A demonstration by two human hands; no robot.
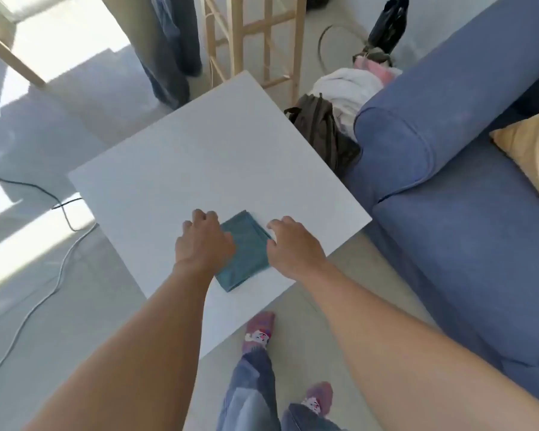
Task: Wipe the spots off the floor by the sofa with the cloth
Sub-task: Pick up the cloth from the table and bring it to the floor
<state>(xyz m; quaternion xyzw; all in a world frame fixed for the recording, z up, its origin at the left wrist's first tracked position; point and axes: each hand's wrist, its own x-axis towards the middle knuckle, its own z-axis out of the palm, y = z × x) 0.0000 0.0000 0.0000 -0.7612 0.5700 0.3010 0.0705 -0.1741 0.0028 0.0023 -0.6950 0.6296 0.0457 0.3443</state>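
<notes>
Both hands at the folded cloth on the desk: left hand covering its edge, right hand beside it, fingers loosely curled, gripping nothing.

- The square white table top is bare except near its near-right edge, where the folded teal cloth lies with a hand at each side.
- Just beside the table's right corner stands the blue fabric sofa; only a narrow strip of pale floor runs between them.
- A dark olive backpack and a heap of white laundry fill the gap past the far-right edge.
- Grey and black cables trail over the floor off the left corner.
</notes>
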